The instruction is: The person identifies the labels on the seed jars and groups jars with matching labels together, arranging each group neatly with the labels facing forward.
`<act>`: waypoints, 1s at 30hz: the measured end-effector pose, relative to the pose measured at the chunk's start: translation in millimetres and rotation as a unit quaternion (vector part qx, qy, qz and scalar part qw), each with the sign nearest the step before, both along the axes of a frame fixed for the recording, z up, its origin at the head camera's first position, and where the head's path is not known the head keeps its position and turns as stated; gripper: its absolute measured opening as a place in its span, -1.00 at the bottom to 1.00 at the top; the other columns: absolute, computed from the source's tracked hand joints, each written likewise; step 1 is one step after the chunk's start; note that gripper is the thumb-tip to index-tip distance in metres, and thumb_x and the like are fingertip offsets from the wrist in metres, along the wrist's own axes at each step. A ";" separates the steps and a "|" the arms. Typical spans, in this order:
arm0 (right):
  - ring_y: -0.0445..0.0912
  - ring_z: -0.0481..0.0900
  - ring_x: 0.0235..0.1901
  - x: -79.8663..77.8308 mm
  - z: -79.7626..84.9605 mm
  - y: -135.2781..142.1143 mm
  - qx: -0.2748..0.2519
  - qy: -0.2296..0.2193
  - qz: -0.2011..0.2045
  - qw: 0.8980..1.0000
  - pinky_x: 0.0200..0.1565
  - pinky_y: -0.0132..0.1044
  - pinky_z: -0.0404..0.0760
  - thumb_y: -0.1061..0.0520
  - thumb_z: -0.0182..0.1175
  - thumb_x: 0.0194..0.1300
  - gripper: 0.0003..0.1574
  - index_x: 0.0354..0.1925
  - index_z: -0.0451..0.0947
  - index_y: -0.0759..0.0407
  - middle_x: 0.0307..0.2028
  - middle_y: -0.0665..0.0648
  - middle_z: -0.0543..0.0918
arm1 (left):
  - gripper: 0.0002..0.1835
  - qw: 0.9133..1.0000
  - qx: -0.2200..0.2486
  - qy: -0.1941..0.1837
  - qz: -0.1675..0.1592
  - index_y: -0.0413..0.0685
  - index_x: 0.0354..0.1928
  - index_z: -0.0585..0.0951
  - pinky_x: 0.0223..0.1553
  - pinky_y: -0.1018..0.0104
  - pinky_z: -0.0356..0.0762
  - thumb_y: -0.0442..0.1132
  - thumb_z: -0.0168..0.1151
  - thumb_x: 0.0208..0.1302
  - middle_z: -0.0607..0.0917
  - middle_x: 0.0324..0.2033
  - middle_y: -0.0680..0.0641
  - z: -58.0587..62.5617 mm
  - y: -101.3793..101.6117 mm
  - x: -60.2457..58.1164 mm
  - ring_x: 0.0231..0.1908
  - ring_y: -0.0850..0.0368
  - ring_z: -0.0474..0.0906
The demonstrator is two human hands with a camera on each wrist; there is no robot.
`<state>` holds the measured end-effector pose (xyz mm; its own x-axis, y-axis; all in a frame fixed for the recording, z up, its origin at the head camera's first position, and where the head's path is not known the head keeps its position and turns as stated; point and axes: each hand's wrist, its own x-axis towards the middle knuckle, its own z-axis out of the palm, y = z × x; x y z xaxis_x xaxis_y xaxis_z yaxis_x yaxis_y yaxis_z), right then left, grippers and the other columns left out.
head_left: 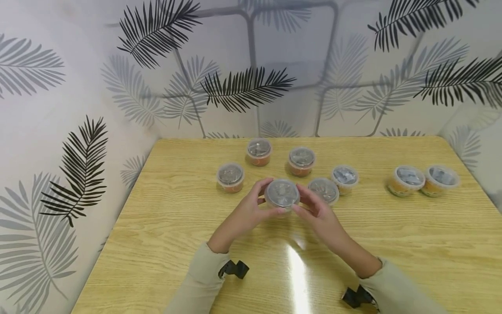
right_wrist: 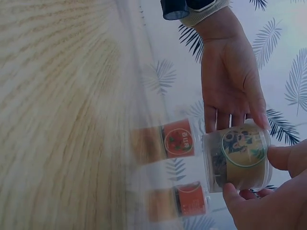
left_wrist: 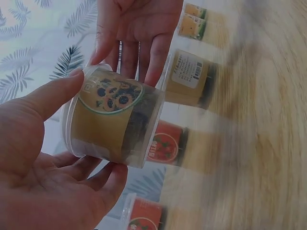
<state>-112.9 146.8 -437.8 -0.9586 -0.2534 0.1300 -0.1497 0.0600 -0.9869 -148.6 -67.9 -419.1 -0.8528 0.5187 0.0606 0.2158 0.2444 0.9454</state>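
A round clear plastic tub with a lid [head_left: 282, 193] and a tan label with a sunflower picture [left_wrist: 112, 98] is held between both hands, a little above the table. My left hand [head_left: 249, 211] grips its left side, thumb at the near edge and fingers round the far side. From the right, my right hand [head_left: 323, 218] holds the same tub with thumb and fingers. Close behind the right fingers stands another lidded tub [head_left: 323, 190]. In the right wrist view the held tub [right_wrist: 240, 155] is seen sideways, dark contents at its base end.
Red-labelled tubs stand at the back left [head_left: 230, 176], back middle [head_left: 259, 151] and beside it [head_left: 301, 161]. Another tub [head_left: 345, 178] is right of centre. Two orange-labelled tubs [head_left: 406, 180] touch at the right. A patterned wall [head_left: 274, 117] borders the wooden table [head_left: 164, 244].
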 end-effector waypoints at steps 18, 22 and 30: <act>0.17 0.22 0.25 -23.0 -20.9 -17.4 0.018 -0.037 0.009 0.999 0.14 -0.12 0.38 0.16 0.14 0.32 -0.23 0.37 0.06 0.32 0.32 0.27 0.17 | -0.06 0.997 -0.015 -0.063 0.034 -0.14 0.42 0.02 0.19 0.12 0.27 -0.12 0.36 0.12 0.22 0.30 -0.11 -22.5 -7.3 -15.2 0.23 0.02 0.24; 0.18 0.20 0.26 -24.8 -23.9 -19.3 0.016 -0.043 0.015 0.999 0.16 -0.06 0.34 0.17 0.13 0.33 -0.22 0.37 0.02 0.34 0.33 0.29 0.14 | -0.05 0.997 -0.015 -0.068 0.034 -0.20 0.42 -0.04 0.19 0.10 0.28 -0.15 0.34 0.14 0.20 0.31 -0.18 -27.2 -6.5 -16.8 0.24 -0.05 0.24; 0.13 0.16 0.28 -28.0 -27.6 -21.1 0.020 -0.051 0.024 0.998 0.22 -0.02 0.25 0.14 0.12 0.34 -0.19 0.39 -0.01 0.30 0.34 0.24 0.13 | -0.06 0.996 -0.026 -0.069 0.046 -0.17 0.43 -0.04 0.20 0.12 0.26 -0.15 0.33 0.16 0.18 0.32 -0.14 -33.4 -6.1 -20.0 0.26 0.01 0.22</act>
